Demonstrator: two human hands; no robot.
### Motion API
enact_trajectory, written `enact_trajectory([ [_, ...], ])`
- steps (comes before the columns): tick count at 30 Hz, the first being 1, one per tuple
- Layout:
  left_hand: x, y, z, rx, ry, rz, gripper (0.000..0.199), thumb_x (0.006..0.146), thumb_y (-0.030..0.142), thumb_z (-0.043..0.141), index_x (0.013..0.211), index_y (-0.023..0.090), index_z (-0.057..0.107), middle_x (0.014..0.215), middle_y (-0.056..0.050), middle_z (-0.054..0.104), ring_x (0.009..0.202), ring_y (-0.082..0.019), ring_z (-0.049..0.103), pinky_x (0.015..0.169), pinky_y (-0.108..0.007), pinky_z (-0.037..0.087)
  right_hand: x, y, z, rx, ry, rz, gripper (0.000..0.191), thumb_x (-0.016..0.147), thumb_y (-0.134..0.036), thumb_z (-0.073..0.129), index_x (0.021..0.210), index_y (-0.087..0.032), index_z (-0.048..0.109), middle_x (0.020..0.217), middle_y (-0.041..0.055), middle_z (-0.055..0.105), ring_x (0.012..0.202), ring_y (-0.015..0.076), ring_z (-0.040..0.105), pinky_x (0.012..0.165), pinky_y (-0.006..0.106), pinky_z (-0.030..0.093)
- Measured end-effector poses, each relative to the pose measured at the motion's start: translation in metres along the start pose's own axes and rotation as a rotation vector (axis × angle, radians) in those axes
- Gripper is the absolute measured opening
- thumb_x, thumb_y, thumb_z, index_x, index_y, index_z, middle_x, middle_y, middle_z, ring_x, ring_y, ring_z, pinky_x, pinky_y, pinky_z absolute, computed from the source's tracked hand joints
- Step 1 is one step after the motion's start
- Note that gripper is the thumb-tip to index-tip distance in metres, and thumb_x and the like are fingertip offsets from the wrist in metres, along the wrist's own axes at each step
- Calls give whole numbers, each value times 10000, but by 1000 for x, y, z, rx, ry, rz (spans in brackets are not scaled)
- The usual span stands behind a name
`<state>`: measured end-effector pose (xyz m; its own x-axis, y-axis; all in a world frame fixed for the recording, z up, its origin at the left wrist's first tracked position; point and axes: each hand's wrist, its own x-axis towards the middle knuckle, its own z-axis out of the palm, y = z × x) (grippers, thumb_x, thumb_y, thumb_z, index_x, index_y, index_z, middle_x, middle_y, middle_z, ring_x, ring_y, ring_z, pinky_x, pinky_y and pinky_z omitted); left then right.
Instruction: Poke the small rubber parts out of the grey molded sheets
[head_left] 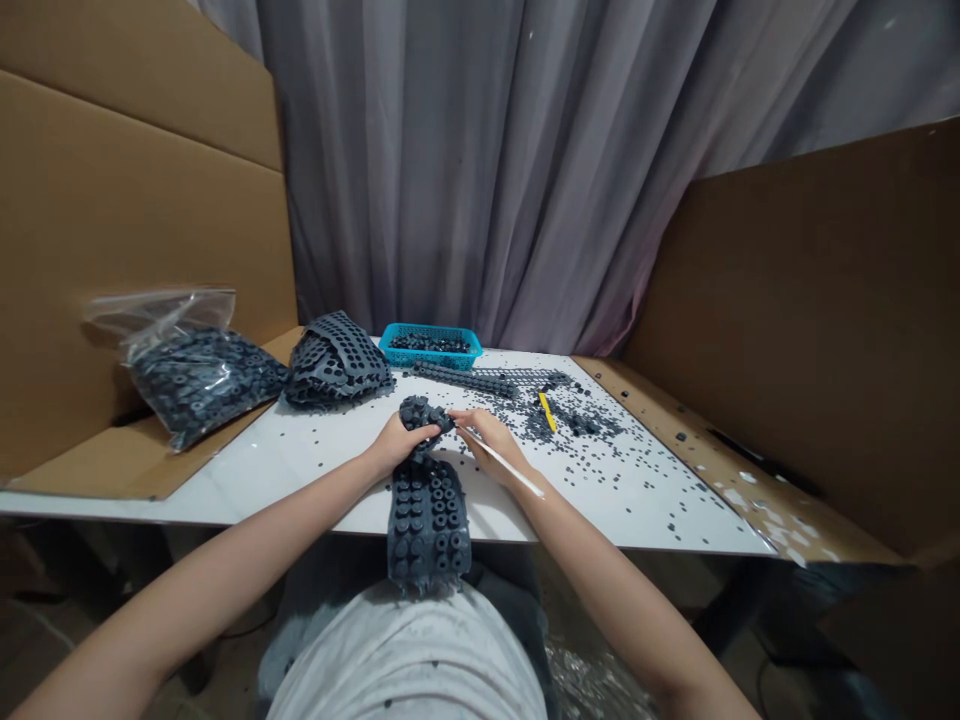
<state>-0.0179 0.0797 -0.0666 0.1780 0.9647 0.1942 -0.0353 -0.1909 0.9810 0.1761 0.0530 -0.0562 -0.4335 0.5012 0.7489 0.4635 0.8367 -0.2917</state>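
My left hand (397,445) grips the top of a dark grey moulded rubber sheet (427,525) covered in round studs. The sheet hangs down over the front edge of the white table (300,480) towards my lap. My right hand (487,440) pinches a thin white stick (501,463) whose tip reaches the upper part of the sheet. Its far end points down to the right. Small dark rubber pieces lie scattered on the tabletop to the right of my hands.
A folded pile of studded sheets (337,360) and a clear plastic bag of them (199,375) lie at the left. A blue plastic basket (430,345) holds dark pieces at the back, near a yellow tool (547,411). Cardboard panels and a grey curtain surround the table.
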Motion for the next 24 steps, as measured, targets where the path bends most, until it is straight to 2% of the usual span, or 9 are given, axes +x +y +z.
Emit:
enact_trajectory([
  [3, -1, 1, 1, 6, 1, -1, 359, 568, 303, 774, 877, 136, 698, 902, -81, 739, 876, -273, 656, 864, -404, 475, 0, 3, 3, -34, 18, 27, 178, 961, -299, 394, 943, -213, 549, 1066, 137, 669, 1035, 234, 619, 854, 402, 506],
  [9, -4, 5, 2, -8, -16, -5, 341, 545, 288, 788, 839, 138, 702, 876, -79, 740, 866, -277, 661, 850, -408, 483, -1, 17, 4, -102, 162, 292, 249, 944, -412, 396, 891, -219, 544, 1042, 130, 683, 980, 266, 637, 847, 430, 498],
  [13, -4, 5, 3, -37, -9, 2, 410, 558, 314, 799, 911, 137, 690, 937, -86, 732, 912, -278, 655, 861, -405, 479, 1, 9, -1, -20, 228, 356, 239, 935, -428, 425, 906, -215, 531, 1074, 140, 684, 1003, 273, 647, 855, 431, 495],
  [17, -5, 5, 3, -71, -29, 8, 503, 583, 360, 810, 1013, 141, 667, 1015, -95, 716, 972, -276, 641, 874, -391, 475, 2, -11, -2, 209, 219, 318, 184, 915, -400, 498, 884, -222, 536, 1145, 123, 665, 1082, 258, 621, 910, 429, 473],
  [20, -6, 5, 3, -90, -78, -20, 494, 606, 398, 801, 1004, 134, 674, 942, -95, 725, 878, -261, 661, 799, -376, 502, 2, -18, 0, 316, 145, 253, 163, 908, -384, 524, 890, -225, 549, 1149, 111, 665, 1090, 240, 618, 919, 416, 475],
  [24, -6, 5, 2, -110, -104, -54, 480, 607, 421, 794, 966, 123, 680, 859, -77, 723, 765, -222, 656, 721, -334, 504, 3, -18, 4, 411, 102, 268, 181, 897, -396, 545, 901, -215, 562, 1135, 116, 671, 1068, 230, 631, 895, 396, 491],
])
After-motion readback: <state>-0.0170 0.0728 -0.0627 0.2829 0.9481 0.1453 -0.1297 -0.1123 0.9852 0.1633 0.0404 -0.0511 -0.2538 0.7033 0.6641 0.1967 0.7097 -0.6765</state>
